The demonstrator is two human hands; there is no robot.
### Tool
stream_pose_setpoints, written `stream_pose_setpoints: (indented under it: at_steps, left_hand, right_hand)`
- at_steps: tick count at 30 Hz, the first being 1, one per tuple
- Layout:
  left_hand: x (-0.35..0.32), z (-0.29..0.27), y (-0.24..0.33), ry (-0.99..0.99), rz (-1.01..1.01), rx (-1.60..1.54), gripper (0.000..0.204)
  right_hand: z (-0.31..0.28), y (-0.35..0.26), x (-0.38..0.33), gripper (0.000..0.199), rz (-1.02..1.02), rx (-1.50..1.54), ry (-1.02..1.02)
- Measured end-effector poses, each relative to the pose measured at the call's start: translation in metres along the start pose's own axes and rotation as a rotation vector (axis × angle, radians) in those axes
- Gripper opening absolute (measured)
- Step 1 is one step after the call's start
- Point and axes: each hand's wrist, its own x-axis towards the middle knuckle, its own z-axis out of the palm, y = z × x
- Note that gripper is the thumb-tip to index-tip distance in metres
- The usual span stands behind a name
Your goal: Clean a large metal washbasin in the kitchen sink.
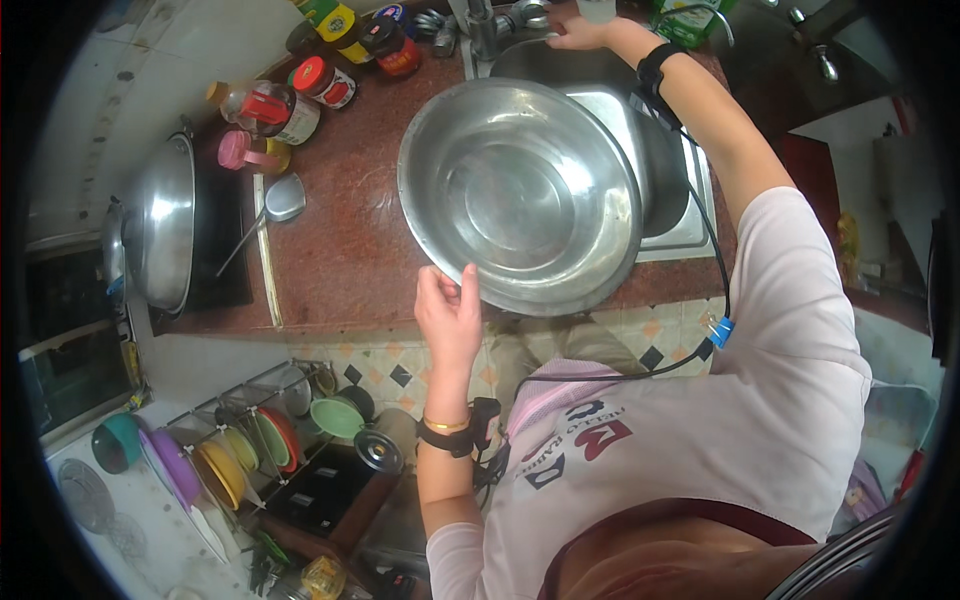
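Observation:
A large shiny steel basin (505, 205) is tilted, its hollow facing up, over the counter edge and the left part of the sink. My left hand (448, 305) grips its near-left rim, thumb on the inner side and fingers curled underneath. My right arm reaches across to the far side of the sink (690, 225). There my right hand (582, 32) is closed beside a thin curved metal edge, near the faucet (483, 30). What those fingers hold is too small and partly hidden to make out. The basin covers part of the sink.
Sauce jars and bottles (325, 82) line the back of the red-brown counter (335, 230). A ladle (285, 198) lies near a steel wok (165, 220) at left. Below left, a rack holds colourful plates (220, 470). A black cable (715, 240) hangs beside my right arm.

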Motion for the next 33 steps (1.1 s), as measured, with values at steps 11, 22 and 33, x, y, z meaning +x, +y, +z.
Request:
stream_pose_setpoints:
  at_steps: [11,22,33]
  left_hand:
    - [0.006,-0.018,-0.001,-0.264,-0.016,-0.184,0.025]
    - [0.039,-0.013,-0.02,-0.583,0.062,-0.419,0.019]
    - [0.057,-0.01,-0.022,-0.638,0.156,-0.317,0.028]
  right_hand:
    - [0.014,-0.124,-0.294,0.031,0.497,0.289,0.406]
    - [0.23,-0.427,-0.513,0.019,1.195,0.821,1.093]
    - [0.305,-0.562,-0.523,0.021,1.343,0.815,1.288]
